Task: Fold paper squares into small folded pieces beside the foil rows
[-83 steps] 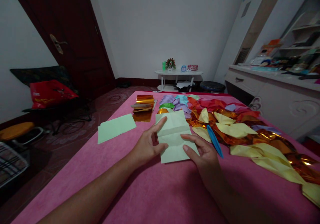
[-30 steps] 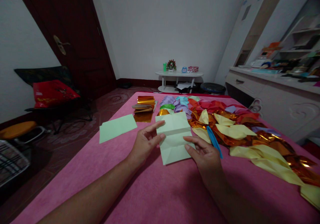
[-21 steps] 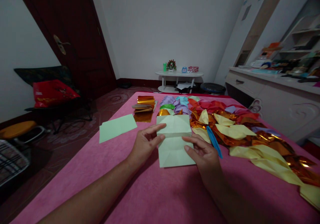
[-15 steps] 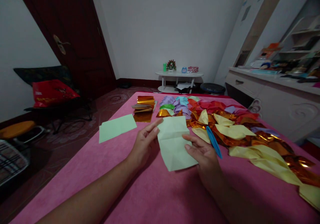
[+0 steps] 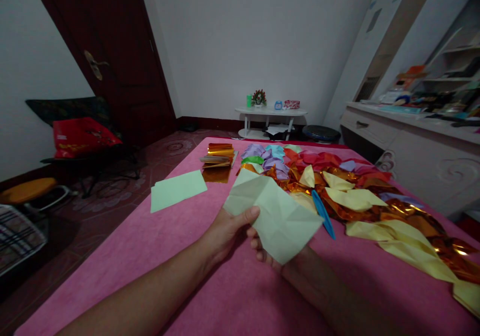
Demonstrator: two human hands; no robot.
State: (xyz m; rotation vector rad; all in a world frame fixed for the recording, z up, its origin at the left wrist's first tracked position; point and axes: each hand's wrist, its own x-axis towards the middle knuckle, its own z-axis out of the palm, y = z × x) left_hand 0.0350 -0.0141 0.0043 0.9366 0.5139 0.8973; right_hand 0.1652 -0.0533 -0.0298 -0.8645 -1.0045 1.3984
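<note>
Rm nr-L over cloth (image 5: 150, 233); folded papers (image 5: 354, 198) blk R.

The creased sheet (image 5: 277, 211) hides from me parts of the left hand (image 5: 230, 230) and right hand (image 5: 302, 272); far right of it, the view's edge crops yellow paper (image 5: 467, 293).

Pers.'s hands (image 5: 227, 231) bare, forearms (image 5: 150, 288) ditto; fingers (image 5: 248, 217) slim w/ rounded tips.
</note>
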